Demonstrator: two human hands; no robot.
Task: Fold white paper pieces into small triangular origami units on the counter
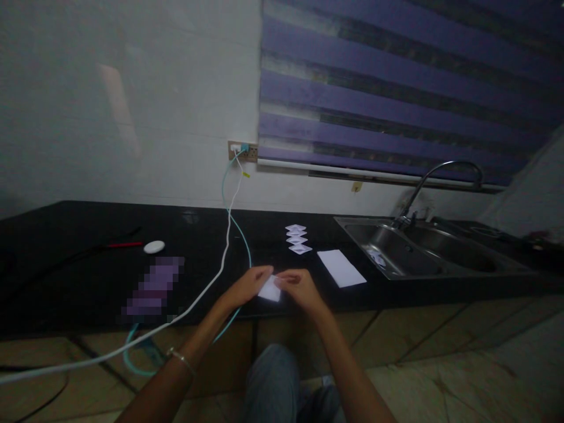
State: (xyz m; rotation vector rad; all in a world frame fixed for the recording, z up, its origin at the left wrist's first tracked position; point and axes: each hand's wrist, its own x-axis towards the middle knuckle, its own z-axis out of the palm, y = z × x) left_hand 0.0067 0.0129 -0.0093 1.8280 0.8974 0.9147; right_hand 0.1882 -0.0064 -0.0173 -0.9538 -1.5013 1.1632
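Note:
A small folded piece of white paper (269, 291) is held near the front edge of the black counter. My left hand (250, 284) grips its upper left side, fingers closed. On the right, my right hand (300, 285) pinches the same paper between thumb and fingers. Beyond my hands lies a column of several folded white paper pieces (296, 239), pointed at both sides. To the right, a stack or sheet of white rectangular paper (341, 268) rests flat; how many layers it has I cannot tell.
A steel double sink (383, 247) with a curved tap (423, 182) is at the right. White (227, 235) and teal (247, 238) cables run from a wall socket (243, 151) across the counter. At left are a white disc (154, 247), a red stick (126, 244) and a blurred purple item (154, 286).

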